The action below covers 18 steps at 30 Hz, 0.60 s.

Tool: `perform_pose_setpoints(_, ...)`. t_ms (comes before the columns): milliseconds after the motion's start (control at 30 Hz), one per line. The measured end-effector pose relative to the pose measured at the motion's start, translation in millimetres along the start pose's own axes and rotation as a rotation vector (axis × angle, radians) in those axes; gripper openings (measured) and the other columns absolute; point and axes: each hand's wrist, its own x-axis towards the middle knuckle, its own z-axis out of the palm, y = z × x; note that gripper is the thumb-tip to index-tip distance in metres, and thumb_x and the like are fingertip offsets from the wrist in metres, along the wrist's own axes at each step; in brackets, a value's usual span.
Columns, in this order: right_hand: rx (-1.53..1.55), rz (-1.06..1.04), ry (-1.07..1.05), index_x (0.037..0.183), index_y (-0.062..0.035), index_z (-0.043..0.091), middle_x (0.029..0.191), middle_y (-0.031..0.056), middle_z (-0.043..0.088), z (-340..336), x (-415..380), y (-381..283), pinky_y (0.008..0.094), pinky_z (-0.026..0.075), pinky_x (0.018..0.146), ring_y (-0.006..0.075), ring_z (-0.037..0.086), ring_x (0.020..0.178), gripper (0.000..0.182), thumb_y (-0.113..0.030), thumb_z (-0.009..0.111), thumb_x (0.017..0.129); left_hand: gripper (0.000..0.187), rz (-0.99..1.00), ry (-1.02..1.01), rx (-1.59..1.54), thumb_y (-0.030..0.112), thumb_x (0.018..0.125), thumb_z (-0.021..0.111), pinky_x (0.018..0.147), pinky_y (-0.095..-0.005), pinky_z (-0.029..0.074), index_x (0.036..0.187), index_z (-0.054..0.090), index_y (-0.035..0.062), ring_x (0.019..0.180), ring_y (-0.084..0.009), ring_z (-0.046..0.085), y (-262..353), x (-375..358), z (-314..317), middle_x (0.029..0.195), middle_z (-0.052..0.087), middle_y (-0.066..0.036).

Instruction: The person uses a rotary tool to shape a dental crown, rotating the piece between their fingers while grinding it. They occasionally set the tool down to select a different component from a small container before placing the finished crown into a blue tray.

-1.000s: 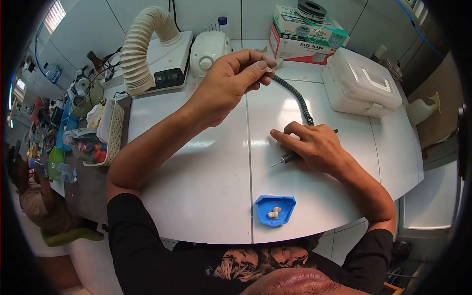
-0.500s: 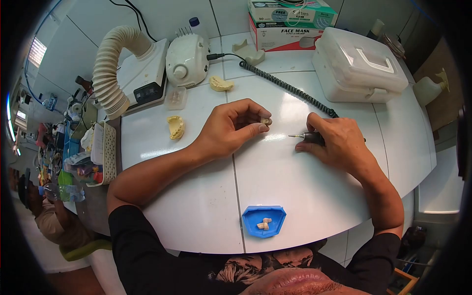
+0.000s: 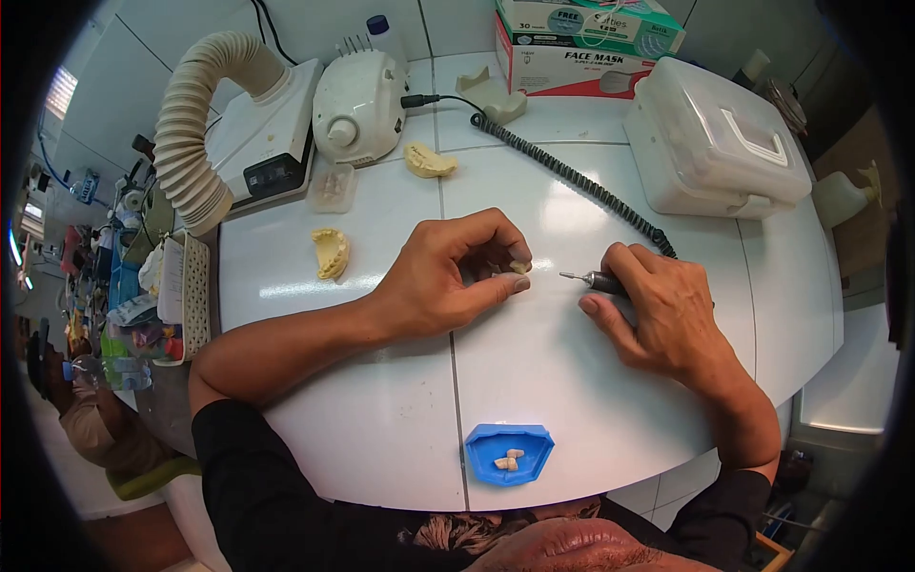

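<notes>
My left hand (image 3: 446, 272) rests on the white table (image 3: 381, 400) and pinches a small cream tooth piece (image 3: 518, 268) between thumb and fingertips. My right hand (image 3: 662, 310) grips a rotary handpiece (image 3: 596, 279) whose thin bur points left toward the tooth piece, a short gap between them. A coiled black cord (image 3: 572, 176) runs from the handpiece up to the white motor unit (image 3: 357, 105). Close to the table's near edge sits a blue tray (image 3: 508, 452) with a few small tooth pieces in it.
Two yellowish plaster jaw models (image 3: 332, 252) (image 3: 429, 160) lie on the table. A dust extractor with a ribbed hose (image 3: 195, 143) stands at the back left, face mask boxes (image 3: 581, 48) and a white plastic case (image 3: 715, 138) at the back right. A cluttered basket (image 3: 181, 296) sits left; another person (image 3: 76, 419) is beside it.
My left hand came down from up by the mask boxes to the table centre with the small piece. My right hand lifted the handpiece and turned its bur toward it.
</notes>
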Motion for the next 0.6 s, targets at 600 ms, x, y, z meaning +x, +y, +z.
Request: perform_pose_setpoints(600,-0.076,-0.056,0.033,0.098,-0.0072,0.063,0.079,0.0077,0.058,12,0,-10,0.043,0.047,0.056,0.0272,0.064,0.063,0.022,-0.026,0.075,0.103,0.024,-0.022,-0.019,0.003,-0.002,0.099,0.079,0.091,-0.0275,0.062,0.123,0.077,-0.0025,0.099,-0.0119,0.077,2,0,5,0.107,0.08,-0.009)
